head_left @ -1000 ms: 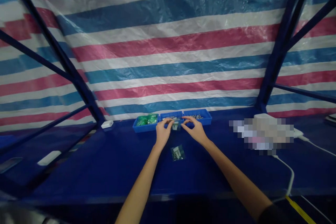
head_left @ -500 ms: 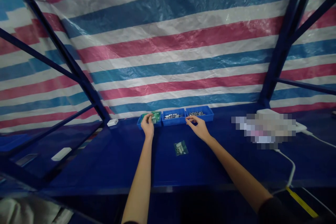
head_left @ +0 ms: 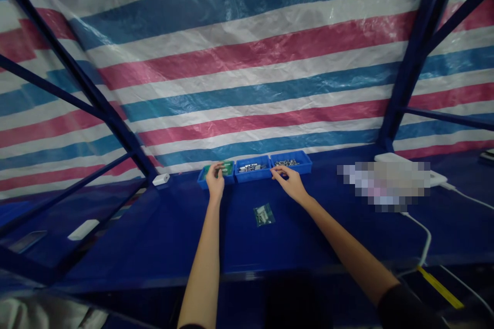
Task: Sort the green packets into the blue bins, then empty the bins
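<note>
My left hand (head_left: 215, 181) is at the left blue bin (head_left: 204, 181). Its fingers are loosely bent and a little apart over green bags (head_left: 227, 168) with pale pieces in them; I make out nothing in its grip. At the front of the right blue bin (head_left: 304, 167), my right hand (head_left: 289, 183) has thumb and finger brought together in a pinch. Whatever lies between those tips is too small to name. Silvery rod-like metal parts (head_left: 250, 167) fill the middle blue bin (head_left: 252, 176), and small metal parts (head_left: 287, 163) lie in the right one. A clear packet (head_left: 264, 215) of pale pieces rests between my forearms.
The bins stand in a row on a dark blue table (head_left: 239, 247), before a striped plastic sheet (head_left: 250, 87). A white plug adapter (head_left: 161, 180) sits left. To the right are a blurred-out patch, a white power strip (head_left: 438, 179) and white cables (head_left: 426, 236). Blue posts frame both sides.
The view has shifted slightly, so the table and bins appear a little further left and higher. Both hands keep nearly the same place at the bins.
</note>
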{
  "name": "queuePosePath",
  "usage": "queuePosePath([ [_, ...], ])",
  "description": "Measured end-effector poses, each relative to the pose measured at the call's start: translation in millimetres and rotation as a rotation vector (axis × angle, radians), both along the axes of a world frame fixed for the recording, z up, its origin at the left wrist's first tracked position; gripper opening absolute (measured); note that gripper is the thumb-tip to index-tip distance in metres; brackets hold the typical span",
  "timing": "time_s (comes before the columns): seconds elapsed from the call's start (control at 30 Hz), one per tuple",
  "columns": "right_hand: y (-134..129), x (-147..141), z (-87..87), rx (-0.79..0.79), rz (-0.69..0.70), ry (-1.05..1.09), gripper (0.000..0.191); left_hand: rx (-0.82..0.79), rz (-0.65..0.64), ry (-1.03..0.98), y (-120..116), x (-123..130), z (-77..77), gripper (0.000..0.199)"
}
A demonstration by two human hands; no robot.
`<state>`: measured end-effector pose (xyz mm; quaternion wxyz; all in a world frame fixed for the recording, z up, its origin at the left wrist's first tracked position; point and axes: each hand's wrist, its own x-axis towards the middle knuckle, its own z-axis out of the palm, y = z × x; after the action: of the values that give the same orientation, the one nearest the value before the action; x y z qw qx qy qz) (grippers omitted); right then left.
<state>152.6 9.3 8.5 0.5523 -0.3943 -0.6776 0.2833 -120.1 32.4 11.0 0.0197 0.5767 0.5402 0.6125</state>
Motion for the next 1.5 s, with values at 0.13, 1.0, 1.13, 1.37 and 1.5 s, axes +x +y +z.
queuePosePath([
  [0.13,-0.4,-1.6,-1.2,-0.003,0.015,-0.05,0.025,-0.109,0.066,0.134,-4.3,0.9,-0.7,0.029],
  [1.0,-2.3,-8.2,-11.5,-0.092,0.426,-0.42,0.039,-0.011,0.258,0.348,-31.1,64.0,24.2,0.026],
  [1.13,7.5,-9.9,-16.7,-0.144,0.252,-0.165,0.029,-0.069,-0.226,0.259,-30.2,91.1,14.7,0.026],
  [1.37,12.3,-12.3,-12.5,-0.214,0.23,0.209,0.036,-0.127,-0.396,0.155,-29.9,109.4,-1.7,0.026],
  [1.5,8.8,-13.2,-9.7,-0.059,0.262,0.172,0.026,0.045,-0.255,0.205,-34.5,106.3,4.8,0.013],
])
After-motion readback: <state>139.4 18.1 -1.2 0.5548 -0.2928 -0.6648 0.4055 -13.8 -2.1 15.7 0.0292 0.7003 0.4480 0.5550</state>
